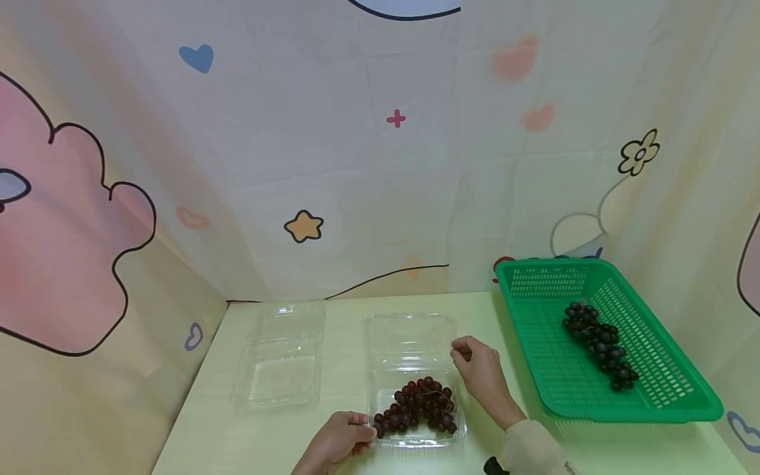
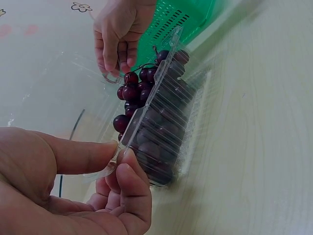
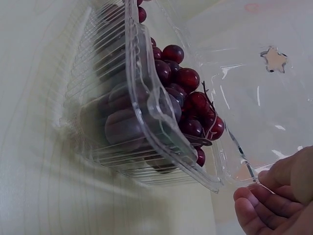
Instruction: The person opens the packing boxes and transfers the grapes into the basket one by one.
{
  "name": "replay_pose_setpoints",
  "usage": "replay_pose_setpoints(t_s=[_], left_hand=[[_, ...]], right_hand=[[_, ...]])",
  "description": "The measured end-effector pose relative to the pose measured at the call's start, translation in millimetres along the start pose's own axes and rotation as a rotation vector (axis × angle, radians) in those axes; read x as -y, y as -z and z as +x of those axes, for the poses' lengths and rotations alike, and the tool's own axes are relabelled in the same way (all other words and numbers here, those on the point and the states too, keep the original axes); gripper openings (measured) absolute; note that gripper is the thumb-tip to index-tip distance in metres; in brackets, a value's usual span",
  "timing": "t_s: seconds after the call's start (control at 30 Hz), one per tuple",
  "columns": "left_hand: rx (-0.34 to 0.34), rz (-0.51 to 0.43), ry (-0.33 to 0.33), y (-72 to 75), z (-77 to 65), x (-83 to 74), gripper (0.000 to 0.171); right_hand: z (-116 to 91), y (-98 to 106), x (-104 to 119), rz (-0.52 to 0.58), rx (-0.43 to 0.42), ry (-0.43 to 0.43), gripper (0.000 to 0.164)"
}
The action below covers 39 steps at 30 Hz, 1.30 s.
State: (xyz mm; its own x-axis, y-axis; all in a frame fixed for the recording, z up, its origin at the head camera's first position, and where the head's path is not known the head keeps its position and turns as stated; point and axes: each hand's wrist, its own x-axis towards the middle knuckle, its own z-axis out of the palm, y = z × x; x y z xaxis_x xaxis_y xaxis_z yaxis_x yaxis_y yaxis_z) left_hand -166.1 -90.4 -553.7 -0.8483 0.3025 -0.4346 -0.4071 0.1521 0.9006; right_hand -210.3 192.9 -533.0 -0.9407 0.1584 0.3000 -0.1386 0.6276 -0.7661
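Observation:
A bunch of dark red grapes point(image 1: 418, 404) lies in the base of a clear plastic clamshell box point(image 1: 418, 443). Its see-through lid point(image 1: 410, 338) stands raised at the far side, hinged to the base. With thumb and forefinger, my left hand point(image 1: 340, 437) pinches the base's near left rim, as the left wrist view shows closely. At the lid's right edge, my right hand point(image 1: 482, 373) pinches the clear plastic between thumb and fingers point(image 3: 257, 208). In the right wrist view, a thin stem pokes up from the grapes point(image 3: 188, 103) above the rim.
Another clear clamshell box point(image 1: 282, 376) lies opened out on the table's left side. To the right stands a green plastic basket point(image 1: 531, 369) holding a bunch of black grapes point(image 1: 600, 343). A printed cloth point(image 1: 356, 152) hangs behind the pale table point(image 1: 202, 429).

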Motion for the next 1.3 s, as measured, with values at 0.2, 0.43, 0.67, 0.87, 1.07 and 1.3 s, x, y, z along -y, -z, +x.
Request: replay_pose_setpoints(t_s=[0.2,0.43,0.67,0.87,1.07,1.3], left_hand=[[-0.004,0.003,0.009,0.0,0.2,-0.1,0.007],[-0.007,0.008,-0.001,0.5,-0.1,0.9,0.007],[-0.014,0.003,-0.004,0.1,0.1,1.4,0.006],[-0.013,0.005,-0.009,0.1,-1.0,0.7,0.005],[-0.009,0.006,-0.014,-0.4,-2.6,-0.2,0.007],[-0.012,0.001,-0.004,-0.4,-3.2,-1.5,0.008]], right_hand=[[1.7,-0.7,-1.0,0.001,0.019,-0.016,0.014],[4.0,-1.2,-0.8,-0.009,0.033,-0.033,0.016],[5.9,-2.0,-1.3,-0.023,0.038,-0.025,0.018],[7.0,-3.7,-3.0,-0.032,0.039,-0.023,0.02],[8.9,-4.9,-4.6,-0.033,0.045,-0.031,0.021],[9.6,-6.9,-7.5,-0.042,0.053,-0.026,0.024]])
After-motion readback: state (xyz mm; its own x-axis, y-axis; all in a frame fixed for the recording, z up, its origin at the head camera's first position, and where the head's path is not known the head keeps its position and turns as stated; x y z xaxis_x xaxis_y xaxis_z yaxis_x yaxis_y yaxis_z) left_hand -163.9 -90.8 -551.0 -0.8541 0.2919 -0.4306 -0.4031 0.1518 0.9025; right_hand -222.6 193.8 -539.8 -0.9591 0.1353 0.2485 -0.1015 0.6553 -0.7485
